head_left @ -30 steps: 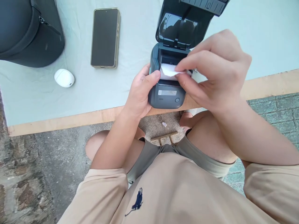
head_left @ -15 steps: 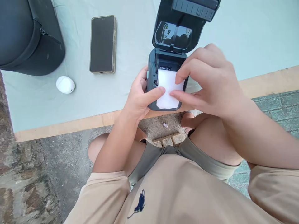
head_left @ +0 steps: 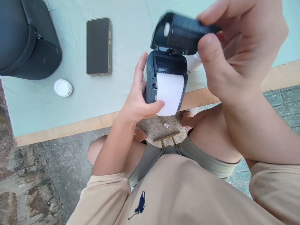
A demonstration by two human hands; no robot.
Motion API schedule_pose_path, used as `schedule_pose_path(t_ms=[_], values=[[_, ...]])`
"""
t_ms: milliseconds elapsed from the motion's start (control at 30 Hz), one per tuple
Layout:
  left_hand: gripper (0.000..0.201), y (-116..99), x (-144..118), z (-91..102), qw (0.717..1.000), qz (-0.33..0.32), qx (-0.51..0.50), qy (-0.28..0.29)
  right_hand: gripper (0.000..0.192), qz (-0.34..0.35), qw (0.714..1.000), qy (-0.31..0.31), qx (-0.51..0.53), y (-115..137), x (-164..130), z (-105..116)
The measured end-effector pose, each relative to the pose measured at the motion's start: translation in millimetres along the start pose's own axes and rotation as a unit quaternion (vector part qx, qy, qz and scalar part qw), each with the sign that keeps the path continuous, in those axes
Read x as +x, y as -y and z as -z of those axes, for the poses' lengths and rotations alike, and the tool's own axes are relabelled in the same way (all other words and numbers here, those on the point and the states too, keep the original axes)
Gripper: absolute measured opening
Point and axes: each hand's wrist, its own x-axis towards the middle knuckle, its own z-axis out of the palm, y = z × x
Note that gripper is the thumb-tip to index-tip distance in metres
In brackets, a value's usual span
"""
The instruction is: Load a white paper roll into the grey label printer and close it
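Note:
My left hand (head_left: 139,98) grips a small dark label printer (head_left: 151,67) from its left side, above the table's front edge. The thumb presses on a strip of white paper (head_left: 170,93) that comes out of the printer's bay and hangs over its near end. At the far end stands the printer's hinged lid (head_left: 182,32), raised and partly folded over. My right hand (head_left: 239,47) pinches the right end of that lid between thumb and fingers. A white object (head_left: 193,62), partly hidden behind the lid and my right hand, rests on the table.
A phone (head_left: 98,47) lies screen up on the light cloth (head_left: 126,37). Left of it are a white earbud case (head_left: 63,87) and a large black zipped bag (head_left: 30,43). The table's wooden edge (head_left: 70,127) runs in front of my legs. A paper scrap (head_left: 166,125) is on the ground.
My right hand has left the paper and moved up to the lid, which is now tilted further down. More of the paper strip extends past the printer's near end.

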Motion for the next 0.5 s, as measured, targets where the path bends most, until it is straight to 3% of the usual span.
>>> schedule_pose_path(t_ms=[67,167,333,500], values=[[0.107,0,0,0.7,1.0,0.005,0.012,0.007,0.012,0.066,0.998,-0.007,0.009,-1,0,-1],[0.109,4,4,4.7,0.999,0.008,0.033,0.013,0.007,0.135,0.99,0.048,-0.001,-5,-1,0],[0.129,24,13,17.9,0.996,-0.044,0.051,0.05,0.012,0.157,0.981,0.106,-0.045,-8,-2,1],[0.111,22,10,16.8,0.998,-0.041,0.017,0.052,0.013,0.156,0.976,0.143,-0.054,-10,-4,0]])
